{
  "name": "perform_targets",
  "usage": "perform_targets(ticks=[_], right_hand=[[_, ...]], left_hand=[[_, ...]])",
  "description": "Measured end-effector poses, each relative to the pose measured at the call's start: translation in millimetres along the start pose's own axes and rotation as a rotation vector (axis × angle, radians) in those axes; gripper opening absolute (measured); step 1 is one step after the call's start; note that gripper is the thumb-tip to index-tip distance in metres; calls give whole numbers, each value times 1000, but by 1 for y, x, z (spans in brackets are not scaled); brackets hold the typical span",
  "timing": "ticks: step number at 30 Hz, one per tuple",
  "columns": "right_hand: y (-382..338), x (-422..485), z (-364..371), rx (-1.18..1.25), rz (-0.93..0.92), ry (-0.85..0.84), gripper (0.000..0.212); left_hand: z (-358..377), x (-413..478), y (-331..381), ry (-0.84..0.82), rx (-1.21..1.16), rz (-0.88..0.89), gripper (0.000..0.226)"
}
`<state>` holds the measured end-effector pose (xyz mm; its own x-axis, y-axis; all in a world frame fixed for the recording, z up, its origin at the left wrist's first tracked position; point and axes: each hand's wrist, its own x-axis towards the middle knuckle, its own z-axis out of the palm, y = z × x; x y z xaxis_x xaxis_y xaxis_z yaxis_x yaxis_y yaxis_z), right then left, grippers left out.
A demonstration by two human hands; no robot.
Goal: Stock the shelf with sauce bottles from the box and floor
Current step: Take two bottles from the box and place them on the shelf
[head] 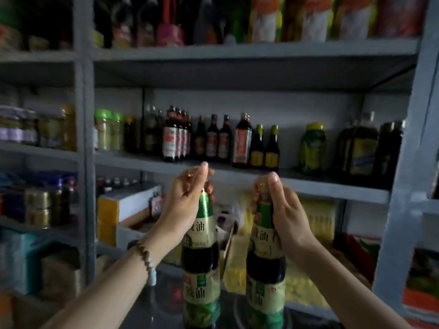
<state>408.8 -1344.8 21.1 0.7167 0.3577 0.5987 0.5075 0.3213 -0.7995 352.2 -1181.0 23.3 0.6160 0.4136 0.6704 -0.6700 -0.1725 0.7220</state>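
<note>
I hold two dark sauce bottles with green and cream labels, one in each hand, both upright and raised in front of the shelving. My left hand (187, 198) grips the neck of the left bottle (201, 262). My right hand (283, 210) is closed around the neck and cap of the right bottle (264, 264). Both bottle tops sit just below the front edge of the grey middle shelf (320, 184). That shelf carries a row of dark sauce bottles (213, 141), with a bare stretch between the yellow-capped pair and a green container (312, 148).
The grey shelving unit has an upright post (86, 162) on the left and another (403, 162) on the right. The shelf above holds bottles and packets. Below the middle shelf sit an open carton (128, 210) and yellow packets (318, 219). Jars fill the left bay.
</note>
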Motion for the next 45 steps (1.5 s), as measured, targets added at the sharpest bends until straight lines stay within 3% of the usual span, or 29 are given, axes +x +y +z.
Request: perform_targets(ticks=[7,16,31,39,45], right_hand=[[-59,64,122,26,-96,-56,57],[-82,141,251,71,-142,-45,51],[-40,289,312,66,-226,-135,38],[-22,377,355,7,-328,-76,37],[6,439,394,-4,-351,20,38]], left_hand=[[-104,67,96,-49,80,87,36],[-230,158,135,-63,236,132,29],[-281,295,80,-28,114,208,27],[-311,398,42,-78,81,332,32],[-339,476,5,-154,44,326,34]])
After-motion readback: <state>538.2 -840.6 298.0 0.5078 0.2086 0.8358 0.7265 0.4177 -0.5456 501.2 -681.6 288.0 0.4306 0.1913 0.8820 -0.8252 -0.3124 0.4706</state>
